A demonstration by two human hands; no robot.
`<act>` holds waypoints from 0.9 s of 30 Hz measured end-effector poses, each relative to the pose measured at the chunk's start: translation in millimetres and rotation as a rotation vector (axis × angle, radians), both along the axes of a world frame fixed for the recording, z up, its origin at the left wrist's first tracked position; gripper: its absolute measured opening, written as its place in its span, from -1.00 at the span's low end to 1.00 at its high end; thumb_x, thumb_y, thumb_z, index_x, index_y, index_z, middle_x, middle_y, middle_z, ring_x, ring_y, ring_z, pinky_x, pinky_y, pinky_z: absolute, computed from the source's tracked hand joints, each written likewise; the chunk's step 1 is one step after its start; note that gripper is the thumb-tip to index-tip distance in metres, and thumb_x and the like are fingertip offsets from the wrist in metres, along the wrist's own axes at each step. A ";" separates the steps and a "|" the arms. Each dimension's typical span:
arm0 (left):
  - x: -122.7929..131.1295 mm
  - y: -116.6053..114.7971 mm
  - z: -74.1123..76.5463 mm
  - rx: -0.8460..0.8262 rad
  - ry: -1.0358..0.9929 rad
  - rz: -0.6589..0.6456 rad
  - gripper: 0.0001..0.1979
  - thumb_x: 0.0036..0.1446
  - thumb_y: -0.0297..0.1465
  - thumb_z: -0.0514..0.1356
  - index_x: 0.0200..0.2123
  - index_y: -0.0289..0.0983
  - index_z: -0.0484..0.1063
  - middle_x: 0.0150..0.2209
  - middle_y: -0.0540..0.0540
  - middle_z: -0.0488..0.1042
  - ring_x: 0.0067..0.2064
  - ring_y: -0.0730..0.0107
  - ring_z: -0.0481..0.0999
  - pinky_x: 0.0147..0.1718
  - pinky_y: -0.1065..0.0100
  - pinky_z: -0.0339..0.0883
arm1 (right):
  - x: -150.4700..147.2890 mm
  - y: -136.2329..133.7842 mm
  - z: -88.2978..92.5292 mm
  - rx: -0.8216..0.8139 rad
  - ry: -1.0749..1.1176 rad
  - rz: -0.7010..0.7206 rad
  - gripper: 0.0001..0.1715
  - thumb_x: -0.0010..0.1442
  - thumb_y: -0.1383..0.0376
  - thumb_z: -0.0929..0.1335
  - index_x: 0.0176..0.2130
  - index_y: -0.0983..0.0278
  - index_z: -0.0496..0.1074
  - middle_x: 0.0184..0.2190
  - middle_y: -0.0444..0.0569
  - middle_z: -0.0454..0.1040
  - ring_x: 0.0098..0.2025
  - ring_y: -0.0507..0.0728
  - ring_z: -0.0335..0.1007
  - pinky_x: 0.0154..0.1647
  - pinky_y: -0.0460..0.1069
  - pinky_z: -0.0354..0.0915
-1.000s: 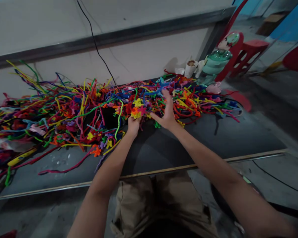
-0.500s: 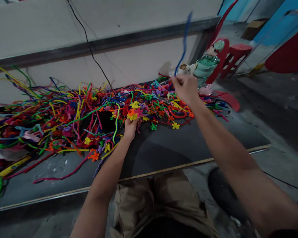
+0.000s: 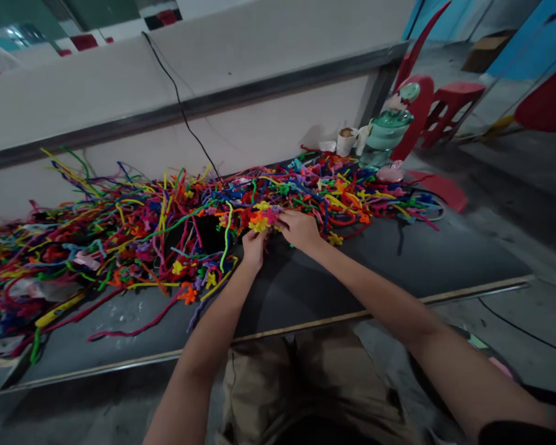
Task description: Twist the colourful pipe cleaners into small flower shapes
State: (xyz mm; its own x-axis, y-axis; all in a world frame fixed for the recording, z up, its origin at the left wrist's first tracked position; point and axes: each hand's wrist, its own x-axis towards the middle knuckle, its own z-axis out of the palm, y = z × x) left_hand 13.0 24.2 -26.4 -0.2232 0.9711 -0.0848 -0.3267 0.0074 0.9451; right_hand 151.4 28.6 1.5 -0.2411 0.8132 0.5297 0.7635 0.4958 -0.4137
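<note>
1. The left hand (image 3: pixel 254 248) pinches a small bunch of fuzzy flowers (image 3: pixel 261 217) from below, its fingers narrow around the base.
2. The bunch — yellow, orange and pink — sits between the two hands, above the near edge of the pile of fuzzy wires (image 3: pixel 139 213).
3. The right hand (image 3: pixel 302 231) meets the bunch at its right side, fingers curled close together; I cannot tell whether they grip anything.
4. A light green wire (image 3: pixel 227 235) hangs just left of the bunch, near the left hand.
5. The pile covers the back of the dark table (image 3: pixel 306 290); a white cup (image 3: pixel 345 143) stands behind its right part — a red stool (image 3: pixel 458 99) is well beyond.
</note>
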 end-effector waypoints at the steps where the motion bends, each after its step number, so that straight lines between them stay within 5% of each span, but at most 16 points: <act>1: 0.4 0.3 -1.0 0.013 -0.022 0.009 -0.72 -0.17 -0.37 0.45 -0.63 -0.34 0.40 -0.69 0.10 0.32 -0.64 0.63 0.22 -0.67 0.53 0.02 | 0.5 1.8 -3.7 -0.017 0.025 0.007 -0.80 0.27 0.26 0.35 -0.19 0.22 0.59 -0.20 0.04 0.62 -0.13 0.19 0.51 -0.19 0.00 0.35; 8: 4.3 3.6 -6.2 -0.030 0.016 -0.002 -0.76 -0.17 -0.44 0.46 -0.60 -0.32 0.43 -0.65 0.07 0.37 -0.63 0.60 0.27 -0.63 0.52 0.14 | 12.0 7.0 -19.2 -0.092 0.316 0.069 -0.80 0.24 0.21 0.39 -0.31 0.21 0.63 -0.29 0.04 0.63 -0.15 0.21 0.54 -0.12 0.05 0.39; 14: 10.8 3.7 -0.9 0.000 -0.180 -0.079 -0.74 -0.25 -0.51 0.48 -0.51 -0.27 0.45 -0.51 0.02 0.50 -0.47 0.49 0.47 -0.47 0.49 0.36 | 6.7 10.6 -24.1 -0.263 0.676 0.091 -0.69 0.14 0.05 0.40 -0.38 0.23 0.58 -0.36 0.01 0.61 -0.26 0.20 0.53 -0.19 0.07 0.39; 19: 8.2 5.9 -4.4 0.008 -0.127 -0.123 -0.74 -0.22 -0.54 0.47 -0.52 -0.27 0.44 -0.53 0.05 0.47 -0.48 0.52 0.44 -0.44 0.47 0.35 | -2.0 3.7 -26.7 -0.375 0.869 -0.004 -0.58 0.00 -0.07 0.42 -0.43 0.23 0.51 -0.58 -0.06 0.46 -0.46 0.16 0.43 -0.46 0.01 0.29; 22: 2.5 6.0 -6.5 0.025 -0.078 -0.141 -0.75 -0.21 -0.54 0.47 -0.55 -0.28 0.42 -0.56 0.05 0.44 -0.50 0.53 0.40 -0.47 0.48 0.32 | -3.6 1.5 -22.0 -0.601 1.083 0.038 -0.50 -0.18 -0.12 0.50 -0.48 0.22 0.46 -0.72 -0.19 0.28 -0.67 0.03 0.19 -0.66 -0.05 0.11; 27: -14.7 6.4 -0.2 -0.047 -0.110 -0.373 -0.73 -0.23 -0.51 0.49 -0.48 -0.27 0.46 -0.50 0.01 0.46 -0.45 0.47 0.45 -0.38 0.41 0.40 | -3.1 1.1 -14.1 -0.934 1.289 0.268 -0.36 -0.53 0.00 0.62 -0.65 0.23 0.26 -0.76 -0.26 0.21 -0.69 -0.08 0.08 -0.74 -0.13 -0.04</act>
